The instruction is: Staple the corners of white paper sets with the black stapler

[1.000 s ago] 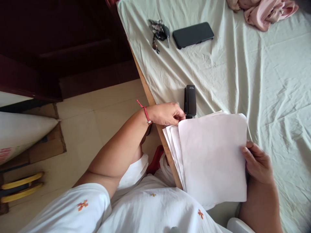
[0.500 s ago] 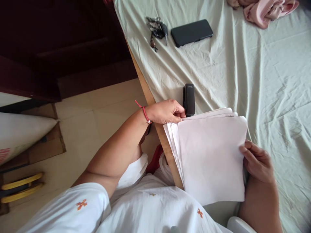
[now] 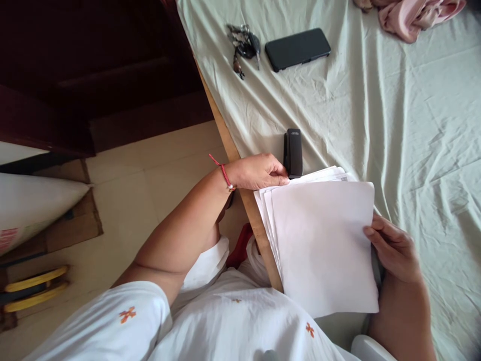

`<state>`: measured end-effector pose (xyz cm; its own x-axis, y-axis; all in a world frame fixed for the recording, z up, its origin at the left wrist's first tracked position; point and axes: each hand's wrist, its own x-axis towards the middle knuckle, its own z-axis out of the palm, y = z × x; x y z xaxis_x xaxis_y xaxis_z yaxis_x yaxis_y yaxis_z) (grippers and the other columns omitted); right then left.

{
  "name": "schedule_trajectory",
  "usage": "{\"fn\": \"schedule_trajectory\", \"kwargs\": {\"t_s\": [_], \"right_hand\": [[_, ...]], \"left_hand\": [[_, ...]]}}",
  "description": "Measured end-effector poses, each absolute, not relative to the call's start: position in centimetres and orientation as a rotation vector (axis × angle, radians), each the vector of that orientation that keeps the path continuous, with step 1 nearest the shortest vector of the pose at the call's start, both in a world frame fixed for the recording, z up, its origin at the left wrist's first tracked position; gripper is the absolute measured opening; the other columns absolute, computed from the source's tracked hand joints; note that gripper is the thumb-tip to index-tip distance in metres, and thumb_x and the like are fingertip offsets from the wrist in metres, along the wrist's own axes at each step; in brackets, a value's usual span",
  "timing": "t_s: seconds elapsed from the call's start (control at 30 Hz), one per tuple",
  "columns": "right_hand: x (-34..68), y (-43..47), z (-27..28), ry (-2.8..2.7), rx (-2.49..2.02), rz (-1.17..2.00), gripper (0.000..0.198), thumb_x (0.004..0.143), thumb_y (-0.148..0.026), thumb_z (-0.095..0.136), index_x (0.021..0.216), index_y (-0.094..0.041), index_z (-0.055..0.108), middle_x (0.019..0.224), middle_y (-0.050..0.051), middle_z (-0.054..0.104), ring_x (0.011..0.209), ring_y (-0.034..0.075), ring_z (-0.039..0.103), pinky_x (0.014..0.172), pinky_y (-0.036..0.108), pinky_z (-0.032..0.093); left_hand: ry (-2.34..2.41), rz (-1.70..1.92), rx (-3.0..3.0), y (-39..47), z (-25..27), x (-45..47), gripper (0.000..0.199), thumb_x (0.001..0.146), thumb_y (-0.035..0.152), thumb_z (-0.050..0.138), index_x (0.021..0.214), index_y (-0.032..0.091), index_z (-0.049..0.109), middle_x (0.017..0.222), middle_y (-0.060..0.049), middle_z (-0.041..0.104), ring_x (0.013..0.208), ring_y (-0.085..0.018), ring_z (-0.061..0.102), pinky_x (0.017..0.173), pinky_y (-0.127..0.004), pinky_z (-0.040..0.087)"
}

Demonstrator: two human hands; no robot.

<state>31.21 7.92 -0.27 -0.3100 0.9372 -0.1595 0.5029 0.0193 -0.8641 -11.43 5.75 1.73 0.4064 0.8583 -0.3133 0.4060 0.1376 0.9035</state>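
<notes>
Several loose white paper sheets point(image 3: 326, 245) lie in an uneven, fanned stack over the near edge of the bed, in front of me. At their upper left corner, my left hand point(image 3: 259, 171) pinches the sheets between thumb and fingers; a red thread bracelet is on its wrist. My right hand point(image 3: 394, 245) grips the right edge of the top sheets, thumb on top and fingers behind. Just beyond my left fingertips stands a black stapler point(image 3: 293, 153), close to the papers' top edge. A bit of print shows on a lower sheet.
A black phone point(image 3: 297, 49) and a bunch of keys point(image 3: 245, 49) lie farther up on the wrinkled pale green sheet point(image 3: 424, 125). Pink cloth point(image 3: 406, 20) is bunched at the top right. The wooden edge point(image 3: 259, 225) borders the tiled floor, where a white sack point(image 3: 37, 205) lies.
My right hand has drawn slightly left, bringing the top sheet's right edge with it. The sheets behind have shifted, so some print shows. My left hand stays at the corner.
</notes>
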Motion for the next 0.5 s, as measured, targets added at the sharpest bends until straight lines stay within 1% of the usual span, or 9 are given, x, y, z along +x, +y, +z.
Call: {"fn": "schedule_trajectory", "kwargs": {"t_s": [0.1,0.2,0.27,0.33,0.4,0.43,0.5], "right_hand": [[31.6,8.03,-0.38,-2.004,-1.354,1.221,0.017,0.088,-0.04,0.084,0.079,-0.026,0.083,0.093,0.002,0.078,0.08,0.018,0.067,0.071,0.03,0.053],[31.81,8.03,-0.47,-2.012,-1.318,1.21,0.017,0.089,-0.04,0.083,0.08,-0.026,0.083,0.091,0.002,0.078,0.079,0.018,0.067,0.072,0.031,0.054],[31.85,7.96,-0.59,-2.0,-1.317,1.23,0.019,0.089,-0.042,0.084,0.08,-0.025,0.083,0.086,0.002,0.076,0.074,0.017,0.065,0.069,0.031,0.053],[31.74,7.84,-0.72,-1.956,-1.36,1.262,0.022,0.087,-0.045,0.086,0.08,-0.025,0.082,0.078,0.001,0.073,0.067,0.016,0.06,0.061,0.029,0.05],[31.5,7.71,-0.76,-1.862,-1.432,1.295,0.025,0.084,-0.049,0.088,0.087,-0.025,0.083,0.075,0.0,0.072,0.063,0.015,0.058,0.056,0.027,0.048],[31.37,7.65,-0.71,-1.801,-1.464,1.32,0.028,0.082,-0.05,0.09,0.093,-0.025,0.084,0.076,0.0,0.073,0.064,0.015,0.06,0.057,0.027,0.05],[31.32,7.57,-0.44,-1.663,-1.509,1.401,0.041,0.078,-0.053,0.093,0.109,-0.027,0.083,0.081,0.001,0.076,0.069,0.018,0.066,0.062,0.03,0.057]], "left_hand": [[1.194,0.459,1.464,5.79,1.83,-11.26,0.028,0.09,0.041,0.071,0.088,0.014,0.081,0.073,0.0,0.072,0.066,-0.012,0.058,0.067,-0.025,0.041],[1.234,0.425,1.473,5.86,1.91,-10.95,0.029,0.086,0.042,0.076,0.081,0.014,0.079,0.069,0.0,0.07,0.063,-0.012,0.055,0.064,-0.027,0.039],[1.236,0.411,1.5,5.86,1.91,-10.75,0.027,0.083,0.04,0.077,0.073,0.015,0.075,0.062,0.002,0.063,0.059,-0.011,0.05,0.061,-0.027,0.036],[1.197,0.423,1.542,5.8,1.86,-10.63,0.029,0.083,0.037,0.075,0.064,0.016,0.069,0.055,0.004,0.052,0.055,-0.01,0.043,0.059,-0.028,0.032],[1.14,0.461,1.564,5.67,1.9,-10.63,0.032,0.084,0.035,0.073,0.059,0.016,0.064,0.052,0.005,0.045,0.054,-0.009,0.039,0.057,-0.028,0.03],[1.109,0.482,1.559,5.58,2.01,-10.68,0.033,0.085,0.035,0.072,0.059,0.016,0.064,0.052,0.005,0.045,0.053,-0.009,0.039,0.057,-0.028,0.03],[1.054,0.527,1.517,5.34,2.43,-10.86,0.033,0.086,0.037,0.072,0.061,0.016,0.066,0.054,0.004,0.047,0.053,-0.008,0.041,0.056,-0.027,0.03]]}}
